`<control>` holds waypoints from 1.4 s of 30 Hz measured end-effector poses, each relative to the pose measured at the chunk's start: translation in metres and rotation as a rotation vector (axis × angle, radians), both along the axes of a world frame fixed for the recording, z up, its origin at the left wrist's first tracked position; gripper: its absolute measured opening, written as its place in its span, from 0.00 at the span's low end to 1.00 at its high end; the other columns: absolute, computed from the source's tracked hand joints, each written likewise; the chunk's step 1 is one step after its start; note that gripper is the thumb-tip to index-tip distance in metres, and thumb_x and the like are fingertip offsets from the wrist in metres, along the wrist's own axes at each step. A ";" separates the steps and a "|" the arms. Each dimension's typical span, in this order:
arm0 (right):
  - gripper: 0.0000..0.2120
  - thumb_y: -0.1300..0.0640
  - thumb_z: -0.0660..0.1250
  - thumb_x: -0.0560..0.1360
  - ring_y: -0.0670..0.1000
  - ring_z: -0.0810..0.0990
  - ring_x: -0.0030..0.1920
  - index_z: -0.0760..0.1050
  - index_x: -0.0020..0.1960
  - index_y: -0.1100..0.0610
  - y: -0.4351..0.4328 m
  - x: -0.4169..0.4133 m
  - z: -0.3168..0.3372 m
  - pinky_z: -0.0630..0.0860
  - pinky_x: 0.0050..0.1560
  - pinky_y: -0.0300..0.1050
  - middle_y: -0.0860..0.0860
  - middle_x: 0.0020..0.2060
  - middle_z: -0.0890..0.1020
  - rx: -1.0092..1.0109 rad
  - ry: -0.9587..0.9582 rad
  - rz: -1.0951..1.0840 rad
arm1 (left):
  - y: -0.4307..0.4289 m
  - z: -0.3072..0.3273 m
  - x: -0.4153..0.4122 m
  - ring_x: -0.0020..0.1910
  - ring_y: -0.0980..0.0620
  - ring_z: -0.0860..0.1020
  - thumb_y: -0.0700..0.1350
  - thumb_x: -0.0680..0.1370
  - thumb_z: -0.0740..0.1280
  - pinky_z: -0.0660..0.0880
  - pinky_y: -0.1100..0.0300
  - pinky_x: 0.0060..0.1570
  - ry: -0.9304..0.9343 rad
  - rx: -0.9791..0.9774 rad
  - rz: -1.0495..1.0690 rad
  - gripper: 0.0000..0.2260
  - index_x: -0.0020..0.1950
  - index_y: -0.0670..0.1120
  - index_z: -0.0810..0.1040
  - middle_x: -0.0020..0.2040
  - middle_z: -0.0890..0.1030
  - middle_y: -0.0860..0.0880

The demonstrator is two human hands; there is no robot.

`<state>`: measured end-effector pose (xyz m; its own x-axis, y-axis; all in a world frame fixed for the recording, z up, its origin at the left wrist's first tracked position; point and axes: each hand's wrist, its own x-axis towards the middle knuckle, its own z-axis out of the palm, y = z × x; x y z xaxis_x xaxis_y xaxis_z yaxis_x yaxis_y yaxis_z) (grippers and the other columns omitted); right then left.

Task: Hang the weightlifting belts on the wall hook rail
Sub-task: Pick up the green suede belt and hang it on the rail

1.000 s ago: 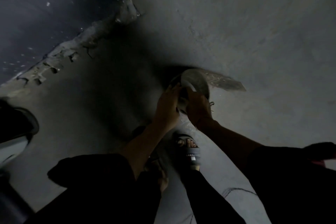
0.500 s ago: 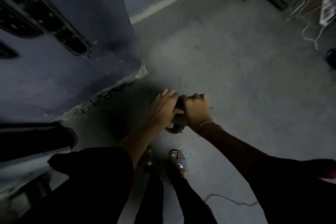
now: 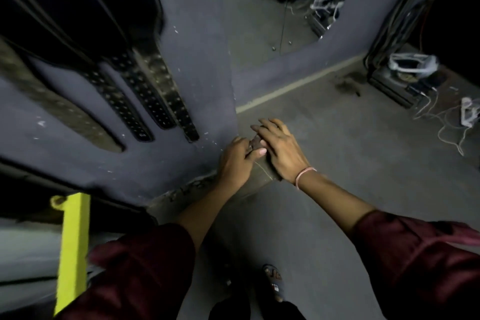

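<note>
No word or number comes through legibly here. The sandal [image 3: 274,284] on the floor carries a small red, white and blue patch on its strap, lettering too blurred to read. The hanging belts [image 3: 145,101] are motion-smeared, nothing on them legible.

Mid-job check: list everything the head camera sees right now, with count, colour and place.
hanging belts: at least four strap ends, black and brownish, on the wall, upper left
held belt: one, dark brown, between both hands
wall: one, blue-grey, left and centre
post: one, yellow, lower left
floor: one, grey, centre and right
cables: several, white, on the floor, far right
sandal: one, dark, bottom centre
wristband: one, pink, right wrist
left hand: grips the held belt
right hand: fingers straight, rests on the held belt
</note>
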<state>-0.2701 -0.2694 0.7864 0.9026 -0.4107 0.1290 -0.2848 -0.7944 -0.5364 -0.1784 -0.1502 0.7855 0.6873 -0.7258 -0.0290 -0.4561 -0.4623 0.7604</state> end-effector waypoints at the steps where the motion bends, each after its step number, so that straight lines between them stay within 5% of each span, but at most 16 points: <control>1: 0.21 0.56 0.58 0.82 0.62 0.59 0.76 0.67 0.75 0.55 0.005 0.007 0.014 0.62 0.73 0.59 0.58 0.76 0.64 -0.002 -0.007 -0.020 | 0.008 0.015 0.004 0.51 0.42 0.79 0.52 0.78 0.68 0.76 0.45 0.53 0.024 -0.046 0.041 0.16 0.53 0.39 0.80 0.52 0.81 0.41; 5: 0.29 0.45 0.57 0.83 0.62 0.50 0.78 0.56 0.79 0.55 0.036 0.034 0.067 0.55 0.77 0.57 0.61 0.79 0.50 0.073 -0.005 -0.166 | 0.042 0.066 0.022 0.54 0.47 0.82 0.51 0.79 0.68 0.77 0.45 0.60 0.177 -0.302 0.239 0.11 0.55 0.45 0.81 0.53 0.84 0.46; 9: 0.34 0.42 0.59 0.81 0.59 0.58 0.77 0.55 0.79 0.58 0.084 0.064 0.112 0.58 0.77 0.53 0.60 0.76 0.59 0.439 -0.185 -0.260 | 0.073 0.119 0.041 0.54 0.49 0.83 0.44 0.81 0.67 0.78 0.48 0.61 0.327 -0.594 0.351 0.06 0.55 0.45 0.81 0.51 0.85 0.49; 12: 0.39 0.40 0.70 0.73 0.57 0.72 0.70 0.60 0.75 0.59 0.118 0.087 0.139 0.69 0.71 0.55 0.57 0.70 0.71 0.934 -0.386 -0.407 | 0.097 0.150 0.055 0.55 0.48 0.83 0.41 0.81 0.66 0.78 0.48 0.61 0.364 -0.674 0.318 0.06 0.56 0.47 0.81 0.53 0.85 0.48; 15: 0.23 0.47 0.75 0.71 0.56 0.84 0.52 0.75 0.56 0.61 0.143 0.105 0.166 0.81 0.52 0.51 0.57 0.51 0.84 1.289 -0.495 -0.509 | 0.122 0.173 0.069 0.55 0.48 0.83 0.43 0.81 0.66 0.78 0.46 0.61 0.356 -0.676 0.289 0.08 0.59 0.46 0.80 0.55 0.85 0.47; 17: 0.14 0.51 0.74 0.73 0.54 0.85 0.44 0.79 0.49 0.61 0.160 0.114 0.191 0.81 0.40 0.44 0.56 0.43 0.86 1.369 -0.484 -0.479 | 0.139 0.190 0.080 0.55 0.47 0.83 0.43 0.81 0.66 0.78 0.44 0.61 0.376 -0.712 0.291 0.09 0.60 0.45 0.79 0.55 0.85 0.46; 21: 0.14 0.55 0.70 0.77 0.61 0.86 0.48 0.80 0.53 0.67 0.187 0.146 0.234 0.83 0.46 0.51 0.63 0.46 0.86 1.339 -0.584 -0.377 | 0.167 0.225 0.104 0.53 0.45 0.84 0.42 0.81 0.65 0.78 0.45 0.59 0.461 -0.847 0.273 0.08 0.59 0.43 0.80 0.53 0.85 0.43; 26: 0.10 0.56 0.67 0.79 0.61 0.85 0.50 0.82 0.52 0.62 0.210 0.172 0.269 0.82 0.52 0.56 0.59 0.46 0.87 1.196 -0.722 -0.200 | 0.190 0.271 0.138 0.49 0.51 0.84 0.52 0.82 0.63 0.79 0.52 0.55 0.430 -0.847 0.264 0.11 0.55 0.48 0.81 0.48 0.87 0.48; 30: 0.09 0.57 0.66 0.80 0.60 0.85 0.50 0.82 0.52 0.62 0.216 0.182 0.288 0.82 0.51 0.53 0.59 0.47 0.87 1.113 -0.771 -0.069 | 0.197 0.291 0.146 0.54 0.51 0.83 0.45 0.82 0.65 0.79 0.54 0.57 0.318 -0.926 0.232 0.06 0.57 0.50 0.79 0.53 0.85 0.49; 38: 0.09 0.57 0.66 0.80 0.61 0.84 0.54 0.81 0.55 0.59 0.202 0.204 0.338 0.80 0.58 0.60 0.58 0.50 0.86 1.063 -0.850 0.078 | 0.187 0.342 0.149 0.55 0.54 0.83 0.43 0.78 0.70 0.79 0.54 0.59 0.183 -1.002 0.194 0.13 0.61 0.51 0.75 0.57 0.84 0.49; 42: 0.09 0.59 0.65 0.80 0.60 0.84 0.55 0.80 0.58 0.60 0.198 0.218 0.356 0.80 0.59 0.59 0.58 0.52 0.86 1.018 -0.865 0.150 | 0.183 0.355 0.156 0.56 0.53 0.83 0.39 0.80 0.66 0.79 0.55 0.59 0.088 -1.070 0.238 0.14 0.66 0.42 0.74 0.57 0.84 0.47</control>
<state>-0.0524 -0.0719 1.1422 0.7313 -0.5694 0.3756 0.4975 0.0685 -0.8647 -0.0226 0.0329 1.1406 0.8395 -0.2536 0.4805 -0.3674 0.3867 0.8459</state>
